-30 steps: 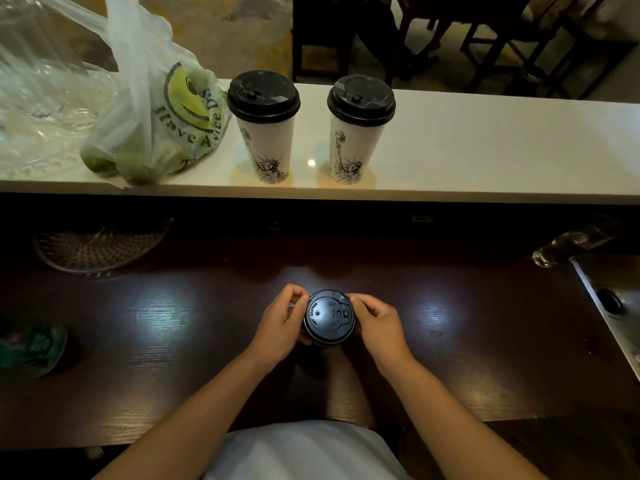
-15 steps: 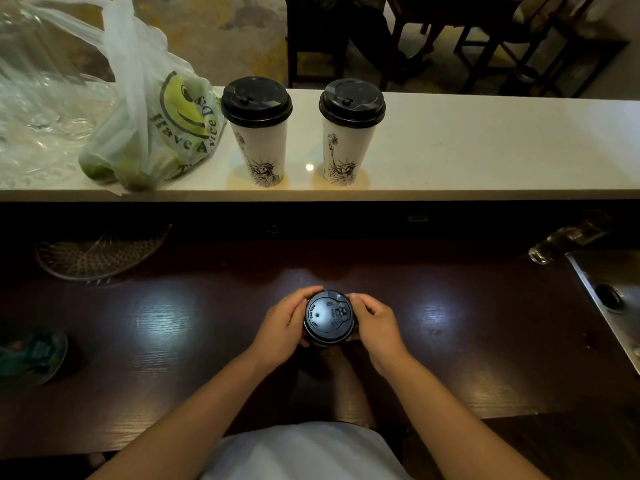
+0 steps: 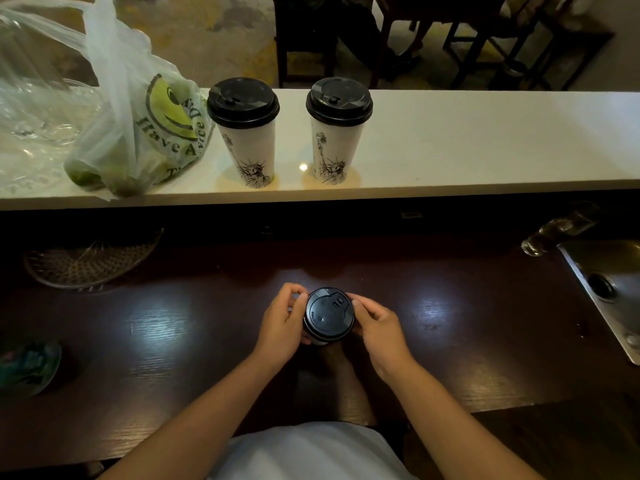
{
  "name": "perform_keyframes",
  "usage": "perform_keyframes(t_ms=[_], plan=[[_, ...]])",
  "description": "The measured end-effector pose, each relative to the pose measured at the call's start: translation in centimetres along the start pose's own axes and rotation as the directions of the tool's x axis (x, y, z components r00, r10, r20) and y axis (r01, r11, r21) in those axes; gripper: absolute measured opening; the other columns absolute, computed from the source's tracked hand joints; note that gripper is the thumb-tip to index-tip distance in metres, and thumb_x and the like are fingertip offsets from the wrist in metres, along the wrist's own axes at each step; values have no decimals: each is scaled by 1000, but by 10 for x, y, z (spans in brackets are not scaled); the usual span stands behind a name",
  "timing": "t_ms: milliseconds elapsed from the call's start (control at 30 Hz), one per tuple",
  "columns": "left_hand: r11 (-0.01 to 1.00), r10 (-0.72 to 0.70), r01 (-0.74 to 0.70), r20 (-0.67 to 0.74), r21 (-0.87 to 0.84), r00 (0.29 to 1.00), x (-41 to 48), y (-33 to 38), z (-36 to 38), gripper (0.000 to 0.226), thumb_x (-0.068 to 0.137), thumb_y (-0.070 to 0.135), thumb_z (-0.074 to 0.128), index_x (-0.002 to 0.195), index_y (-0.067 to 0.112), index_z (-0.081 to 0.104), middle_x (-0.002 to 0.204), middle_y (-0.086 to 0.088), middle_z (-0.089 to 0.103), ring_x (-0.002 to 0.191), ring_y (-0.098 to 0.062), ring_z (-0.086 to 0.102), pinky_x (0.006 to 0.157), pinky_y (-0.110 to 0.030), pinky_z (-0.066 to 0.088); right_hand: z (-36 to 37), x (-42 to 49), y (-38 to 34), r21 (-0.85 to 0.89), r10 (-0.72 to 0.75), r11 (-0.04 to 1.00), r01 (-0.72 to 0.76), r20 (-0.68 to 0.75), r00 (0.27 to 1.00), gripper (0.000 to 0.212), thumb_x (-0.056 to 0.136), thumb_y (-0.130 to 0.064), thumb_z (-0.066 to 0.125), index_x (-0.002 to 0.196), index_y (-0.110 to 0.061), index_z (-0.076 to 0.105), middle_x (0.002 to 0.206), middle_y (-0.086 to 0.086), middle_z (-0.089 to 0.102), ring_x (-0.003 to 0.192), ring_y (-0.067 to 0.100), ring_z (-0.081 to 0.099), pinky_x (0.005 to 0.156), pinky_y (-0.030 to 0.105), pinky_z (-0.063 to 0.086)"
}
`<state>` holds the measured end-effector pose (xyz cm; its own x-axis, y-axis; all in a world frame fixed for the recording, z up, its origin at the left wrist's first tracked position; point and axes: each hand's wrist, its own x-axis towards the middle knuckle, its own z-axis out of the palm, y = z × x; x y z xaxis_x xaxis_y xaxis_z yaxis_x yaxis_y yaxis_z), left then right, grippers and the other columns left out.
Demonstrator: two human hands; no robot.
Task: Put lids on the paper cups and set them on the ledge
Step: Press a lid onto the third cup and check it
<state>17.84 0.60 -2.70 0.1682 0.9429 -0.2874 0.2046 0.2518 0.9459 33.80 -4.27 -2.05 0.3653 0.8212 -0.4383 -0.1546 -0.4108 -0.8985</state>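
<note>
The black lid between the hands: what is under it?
Below the black lid, only a sliver of paper cup shows at its near edge. The left hand and right hand grip its rim. The cup's inside is covered.

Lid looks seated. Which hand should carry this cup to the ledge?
Right hand, probably. It and the left hand both grip the lidded cup, but the ledge is bare right of the two standing cups; the plastic bag crowds the left.

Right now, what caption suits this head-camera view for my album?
A left hand and right hand grip a black lid on a paper cup; two lidded cups stand on the ledge.
</note>
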Motion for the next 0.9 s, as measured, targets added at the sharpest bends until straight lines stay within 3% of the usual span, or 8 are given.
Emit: perform_keyframes(t_ms=[100,200,300,467,600,700,800,900], plan=[[999,-20,20,4,26,1000,7,-4,-4,15,102,27,53,91,18,58,78,-2,59,57,-5,60,48,-30,55,3,2,-1,-33,25,999,-25,1,1000,24,103,-15,53,105,-16,77,103,2,79,104,21,72,88,32,59],[998,-37,35,36,55,999,14,-7,-12,17,101,28,55,90,16,60,77,-3,60,62,-11,60,54,-33,57,5,7,0,-90,38,995,-38,-2,999,23,103,-21,55,102,-18,78,99,2,79,103,24,72,93,41,59],[998,-24,20,65,67,998,15,-10,-15,12,100,25,56,89,24,61,79,1,61,65,-11,59,58,-36,58,4,12,4,-167,18,986,-21,-21,1000,23,101,-24,57,94,-24,79,93,-3,79,97,20,73,95,50,57],[999,-7,2,102,44,995,11,-14,-12,22,102,24,54,86,38,60,76,6,63,63,-11,59,60,-38,56,2,17,2,-199,6,980,-15,-43,999,22,99,-26,60,87,-27,79,90,-3,79,94,23,74,90,54,58],[990,91,-101,102,99,991,8,-11,-10,23,103,18,49,106,36,63,107,4,66,88,-12,66,63,-29,56,0,18,1,-188,7,982,-19,-63,998,20,98,-28,62,87,-24,78,86,-2,79,91,25,74,84,50,61],[937,248,-274,136,217,959,9,-10,-12,33,103,9,46,122,29,64,121,10,64,110,-5,62,87,-26,53,2,19,-1,-165,-4,986,-9,-81,997,18,97,-28,65,88,-21,78,86,1,78,91,25,74,82,45,60],[935,232,-265,162,234,959,8,-9,-9,36,104,10,41,124,32,62,117,10,66,93,-4,63,72,-23,48,0,16,-3,-123,9,992,-17,-63,998,20,99,-22,61,92,-14,78,93,11,77,85,21,71,73,37,61],[947,213,-234,118,219,970,6,-13,-8,38,104,12,38,119,41,59,110,9,69,71,-2,58,65,-24,45,-5,11,-3,-16,32,999,-33,-21,999,20,100,-14,59,94,-13,78,95,7,78,89,18,73,72,26,59]])
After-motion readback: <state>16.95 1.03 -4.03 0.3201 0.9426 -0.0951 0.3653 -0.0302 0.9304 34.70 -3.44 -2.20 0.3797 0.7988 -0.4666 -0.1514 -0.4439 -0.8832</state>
